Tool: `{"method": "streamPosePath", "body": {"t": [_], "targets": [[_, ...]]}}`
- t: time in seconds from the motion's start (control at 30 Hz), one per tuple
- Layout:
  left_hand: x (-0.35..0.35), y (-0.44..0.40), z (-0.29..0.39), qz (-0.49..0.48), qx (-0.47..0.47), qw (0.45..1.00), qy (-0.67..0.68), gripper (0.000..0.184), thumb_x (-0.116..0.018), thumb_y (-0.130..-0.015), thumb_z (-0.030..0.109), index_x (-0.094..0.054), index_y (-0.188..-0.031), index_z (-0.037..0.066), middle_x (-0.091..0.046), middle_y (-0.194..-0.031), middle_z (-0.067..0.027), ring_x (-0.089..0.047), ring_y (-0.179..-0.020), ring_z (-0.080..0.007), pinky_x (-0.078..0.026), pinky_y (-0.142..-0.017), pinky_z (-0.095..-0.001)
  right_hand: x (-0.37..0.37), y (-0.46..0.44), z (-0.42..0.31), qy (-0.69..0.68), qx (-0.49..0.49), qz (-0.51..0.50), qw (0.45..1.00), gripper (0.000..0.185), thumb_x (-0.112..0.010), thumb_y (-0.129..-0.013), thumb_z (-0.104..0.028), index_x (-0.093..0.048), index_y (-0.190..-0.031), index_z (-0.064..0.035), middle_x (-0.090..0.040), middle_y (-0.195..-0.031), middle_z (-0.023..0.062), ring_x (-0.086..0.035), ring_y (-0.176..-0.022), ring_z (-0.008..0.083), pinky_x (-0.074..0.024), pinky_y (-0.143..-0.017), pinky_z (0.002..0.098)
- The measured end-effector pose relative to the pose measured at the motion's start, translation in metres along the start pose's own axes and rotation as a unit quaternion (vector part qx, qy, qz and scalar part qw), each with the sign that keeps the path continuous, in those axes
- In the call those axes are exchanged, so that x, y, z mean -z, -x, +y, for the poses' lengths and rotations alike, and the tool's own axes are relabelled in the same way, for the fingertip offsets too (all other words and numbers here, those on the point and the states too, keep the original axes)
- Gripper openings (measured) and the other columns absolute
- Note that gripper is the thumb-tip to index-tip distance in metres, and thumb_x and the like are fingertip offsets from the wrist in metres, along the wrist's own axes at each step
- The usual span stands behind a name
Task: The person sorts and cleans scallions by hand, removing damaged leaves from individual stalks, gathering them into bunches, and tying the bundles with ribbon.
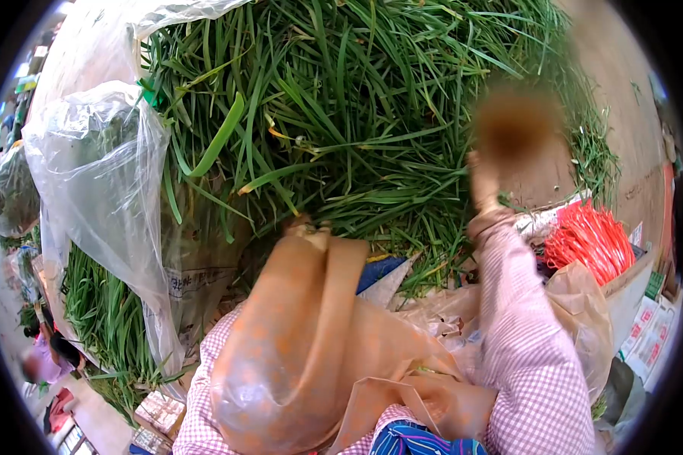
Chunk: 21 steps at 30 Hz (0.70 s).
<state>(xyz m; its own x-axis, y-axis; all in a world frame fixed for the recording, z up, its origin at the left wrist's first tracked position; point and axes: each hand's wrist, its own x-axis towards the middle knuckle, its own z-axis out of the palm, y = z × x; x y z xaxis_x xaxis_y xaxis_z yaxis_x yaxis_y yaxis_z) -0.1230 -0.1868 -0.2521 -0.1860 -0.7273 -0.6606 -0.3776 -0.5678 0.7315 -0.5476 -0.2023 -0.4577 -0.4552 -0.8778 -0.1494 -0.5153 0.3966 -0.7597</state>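
Note:
A large heap of long green leafy stalks (pixel 349 98) fills the upper middle of the head view. My left hand (pixel 305 227) is at the heap's lower edge, mostly hidden by the stalks and an orange-dotted plastic sleeve cover; its fingers do not show clearly. My right hand (pixel 484 182) is at the heap's right side, above a pink checked cuff. A brown blur (pixel 517 125) beside it hides what lies there, and its fingers cannot be made out. Whether either hand holds stalks cannot be told.
A bundle of red plastic ties (pixel 588 243) lies at the right. Clear plastic bags (pixel 99 167) with greens stand at the left. Beyond them, a person in purple (pixel 49 360) is at the far lower left. Printed boxes (pixel 649 334) are at the far right.

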Motion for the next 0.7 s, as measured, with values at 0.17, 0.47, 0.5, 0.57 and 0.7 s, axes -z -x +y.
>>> {"method": "streamPosePath", "body": {"t": [0.17, 0.47, 0.5, 0.57, 0.7], "targets": [[0.009, 0.028, 0.001, 0.005, -0.022, 0.999, -0.047, 0.036, -0.054, -0.089, 0.022, -0.057, -0.119, 0.003, -0.064, -0.102, -0.0165, -0.061, -0.093, -0.0264, -0.049, -0.083, -0.0322, -0.074, 0.088, -0.096, -0.094, -0.058, -0.067, 0.992, 0.099, -0.048, -0.081, -0.071, -0.016, -0.147, -0.0036, -0.014, -0.151, 0.0231, -0.011, -0.14, 0.0398, -0.0099, -0.112, 0.0493], [-0.004, 0.017, 0.058, -0.013, -0.209, 0.941, -0.264, 0.036, -0.056, -0.087, 0.023, -0.058, -0.118, 0.004, -0.065, -0.1, -0.0181, -0.063, -0.088, -0.0291, -0.051, -0.079, -0.0335, -0.063, 0.106, -0.178, -0.622, -0.294, -0.295, 0.663, 0.048, -0.062, -0.086, -0.045, -0.06, -0.112, -0.0053, -0.063, -0.1, 0.0089, -0.06, -0.089, 0.0195, -0.0483, -0.085, 0.0332], [-0.011, 0.008, 0.067, -0.021, -0.233, 0.922, -0.31, 0.037, -0.057, -0.087, 0.024, -0.058, -0.118, 0.004, -0.065, -0.1, -0.0183, -0.063, -0.088, -0.0294, -0.051, -0.079, -0.0337, -0.051, 0.108, -0.193, -0.663, -0.291, -0.326, 0.608, 0.048, -0.063, -0.085, -0.047, -0.06, -0.111, -0.006, -0.064, -0.104, 0.0098, -0.06, -0.092, 0.0211, -0.0486, -0.087, 0.0345], [-0.023, -0.011, 0.083, -0.044, -0.261, 0.88, -0.395, 0.037, -0.057, -0.087, 0.024, -0.058, -0.118, 0.005, -0.065, -0.099, -0.0186, -0.064, -0.087, -0.0299, -0.052, -0.078, -0.034, -0.035, 0.105, -0.22, -0.69, -0.263, -0.305, 0.601, 0.044, -0.063, -0.086, -0.043, -0.06, -0.11, -0.0064, -0.064, -0.106, 0.0101, -0.061, -0.095, 0.0226, -0.0494, -0.088, 0.036], [-0.041, -0.042, 0.105, -0.104, -0.261, 0.804, -0.524, 0.037, -0.058, -0.086, 0.024, -0.058, -0.118, 0.005, -0.065, -0.098, -0.0193, -0.065, -0.085, -0.0311, -0.052, -0.077, -0.0346, -0.037, 0.065, -0.228, -0.682, -0.237, -0.281, 0.632, 0.027, -0.065, -0.086, -0.026, -0.063, -0.102, -0.0053, -0.066, -0.094, 0.0082, -0.063, -0.083, 0.0184, -0.0535, -0.076, 0.03]]}}
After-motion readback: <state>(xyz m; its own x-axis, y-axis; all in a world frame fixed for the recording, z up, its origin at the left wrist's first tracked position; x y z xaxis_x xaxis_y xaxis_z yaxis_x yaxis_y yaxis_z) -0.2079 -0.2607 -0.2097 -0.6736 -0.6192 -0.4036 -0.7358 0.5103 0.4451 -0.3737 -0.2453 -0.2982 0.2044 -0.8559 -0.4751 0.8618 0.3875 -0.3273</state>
